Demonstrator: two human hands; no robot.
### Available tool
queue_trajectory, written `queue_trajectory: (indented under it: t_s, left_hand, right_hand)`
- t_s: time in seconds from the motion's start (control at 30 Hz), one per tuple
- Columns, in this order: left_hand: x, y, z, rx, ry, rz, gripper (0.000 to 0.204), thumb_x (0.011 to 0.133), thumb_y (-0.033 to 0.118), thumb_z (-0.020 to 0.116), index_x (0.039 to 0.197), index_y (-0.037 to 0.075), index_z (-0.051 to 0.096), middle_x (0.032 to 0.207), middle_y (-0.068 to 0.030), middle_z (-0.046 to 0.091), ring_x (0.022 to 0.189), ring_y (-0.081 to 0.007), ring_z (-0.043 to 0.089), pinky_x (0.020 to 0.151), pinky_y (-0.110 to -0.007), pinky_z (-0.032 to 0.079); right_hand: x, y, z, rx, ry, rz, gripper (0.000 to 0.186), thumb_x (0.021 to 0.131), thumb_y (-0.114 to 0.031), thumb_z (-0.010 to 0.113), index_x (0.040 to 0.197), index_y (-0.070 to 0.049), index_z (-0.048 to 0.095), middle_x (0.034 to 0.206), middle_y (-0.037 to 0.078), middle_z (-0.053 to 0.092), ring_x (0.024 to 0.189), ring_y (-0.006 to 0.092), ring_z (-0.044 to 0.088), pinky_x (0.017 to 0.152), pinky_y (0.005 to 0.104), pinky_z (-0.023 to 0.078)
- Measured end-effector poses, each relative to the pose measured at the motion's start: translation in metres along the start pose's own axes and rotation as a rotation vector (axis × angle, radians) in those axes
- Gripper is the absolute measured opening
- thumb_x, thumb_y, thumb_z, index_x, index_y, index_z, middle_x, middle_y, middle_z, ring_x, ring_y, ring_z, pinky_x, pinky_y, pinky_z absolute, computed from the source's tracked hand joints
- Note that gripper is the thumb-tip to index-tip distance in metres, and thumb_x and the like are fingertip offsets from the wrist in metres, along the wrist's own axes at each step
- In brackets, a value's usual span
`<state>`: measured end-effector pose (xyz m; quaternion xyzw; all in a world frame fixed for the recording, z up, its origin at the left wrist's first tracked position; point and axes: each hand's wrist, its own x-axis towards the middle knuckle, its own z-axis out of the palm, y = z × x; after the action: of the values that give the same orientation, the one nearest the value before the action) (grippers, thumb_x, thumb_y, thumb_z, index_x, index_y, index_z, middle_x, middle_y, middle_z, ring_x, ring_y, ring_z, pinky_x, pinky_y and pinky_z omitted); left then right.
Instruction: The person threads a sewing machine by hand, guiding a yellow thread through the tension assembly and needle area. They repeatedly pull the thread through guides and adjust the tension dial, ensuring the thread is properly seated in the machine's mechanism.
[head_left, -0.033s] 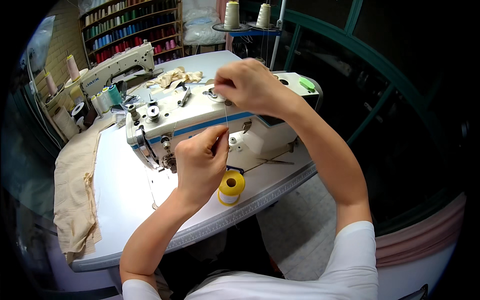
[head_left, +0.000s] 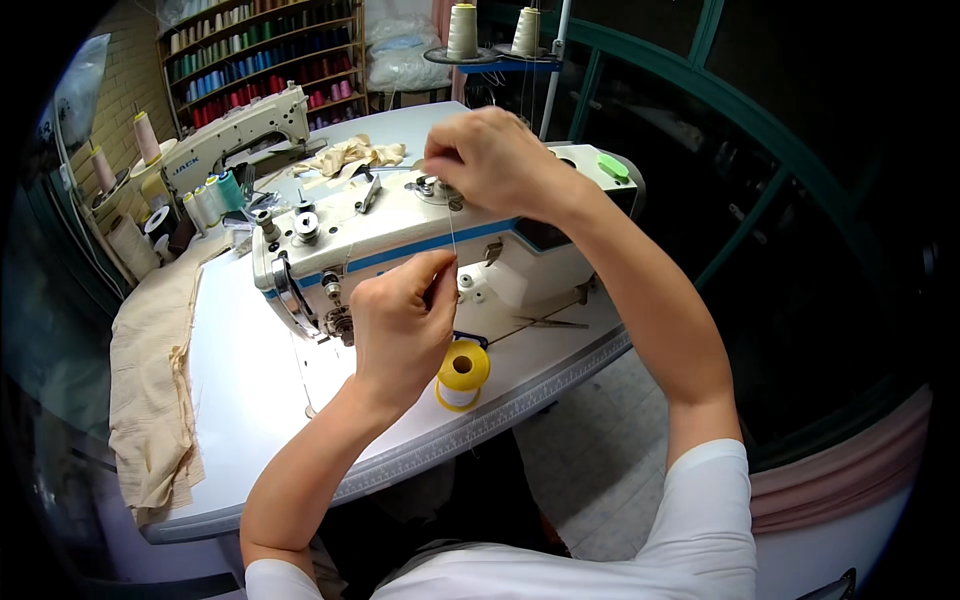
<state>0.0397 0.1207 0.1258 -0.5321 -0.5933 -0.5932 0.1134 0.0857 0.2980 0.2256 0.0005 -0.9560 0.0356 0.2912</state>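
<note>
A white sewing machine (head_left: 400, 228) with a blue stripe stands on the table in front of me. My left hand (head_left: 402, 315) is closed in front of its arm, pinching a thin pale thread (head_left: 454, 235). The taut thread runs up from my fingertips to the machine's top. Over the round metal bobbin winder (head_left: 430, 187) there, my right hand (head_left: 495, 165) is closed, thumb and fingers curled together; what they hold is hidden. Below my left hand, a yellow spool (head_left: 462, 376) of white thread stands upright on the table.
Scissors (head_left: 550, 323) lie under the machine arm. Beige fabric (head_left: 150, 370) hangs off the table's left side, and scraps (head_left: 355, 155) lie behind the machine. A second sewing machine (head_left: 235, 140) stands back left. A green clip-like thing (head_left: 613, 167) rests on the machine's right end.
My right hand has risen slightly, uncovering more of the metal bobbin winder. My left hand stays in place with the thread.
</note>
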Motion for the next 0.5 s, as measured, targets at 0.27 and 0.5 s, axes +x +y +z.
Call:
queue_trajectory:
  t_s: [0.27,0.5]
  left_hand:
    - [0.011,0.003,-0.009,0.112,-0.003,-0.005,0.005,0.086,0.003,0.067,0.088,0.0,0.071,0.067,-0.0163,0.065,0.055,-0.0288,0.064,0.054,-0.034,0.048]
    - [0.021,0.008,-0.008,0.206,-0.019,0.066,0.006,0.084,0.005,0.065,0.08,0.002,0.069,0.064,-0.0166,0.063,0.058,-0.033,0.064,0.056,-0.039,0.049]
  right_hand:
    - [-0.027,0.009,-0.006,0.033,-0.012,0.024,0.015,0.089,-0.014,0.068,0.09,0.001,0.07,0.082,0.016,0.069,0.075,0.028,0.066,0.072,0.0367,0.053]
    - [0.006,0.005,0.004,-0.046,-0.054,-0.027,0.013,0.088,-0.012,0.067,0.09,0.001,0.07,0.088,0.016,0.07,0.086,0.0328,0.067,0.081,0.0396,0.052]
